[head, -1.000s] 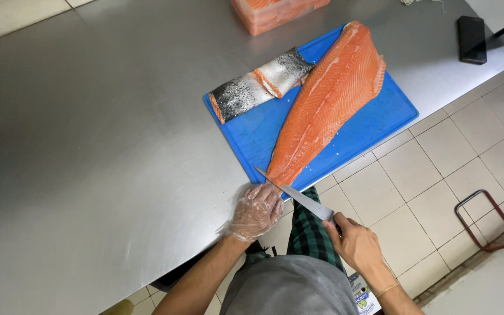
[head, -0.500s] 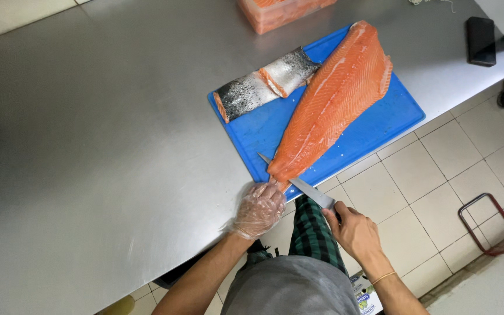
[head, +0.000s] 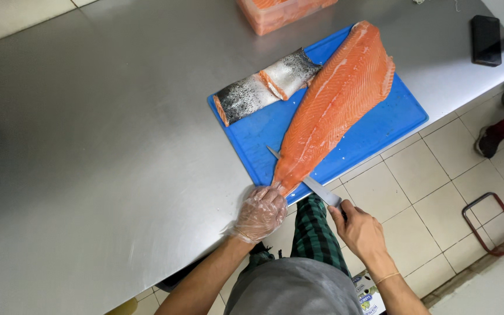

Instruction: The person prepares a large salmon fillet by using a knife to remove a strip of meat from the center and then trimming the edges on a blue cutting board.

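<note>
Nearest the camera, the right hand (head: 361, 232) is clenched on the handle of a knife (head: 301, 178), blade running flat under the tail of the fillet (head: 335, 105). Just beside it, the left hand (head: 260, 213), in a clear glove, has its fingers (head: 266, 195) pinching the narrow tail tip at the near edge of the board (head: 389, 125).

That fillet looks soft, floppy and slick, and fairly weighty at the thick far end. It would sag if lifted by one end. The tail is the sensible place to grip, thin enough to pinch, and the glove helps against the slip. It lies flesh up, diagonally across the blue board, tail near, broad end far.

Against the earlier frames: the left hand has crept in from the desk (head: 106, 151) edge onto the tail, and the blade, which lay more in the open, is now tucked deeper beneath the flesh.

Further back, a skin-side-up piece (head: 266, 84) lies on the board's left part, apart from the fillet. Beyond it, a tub (head: 281, 13) of orange pieces, and a dark slab (head: 485, 39) at the desk's far right corner.
</note>
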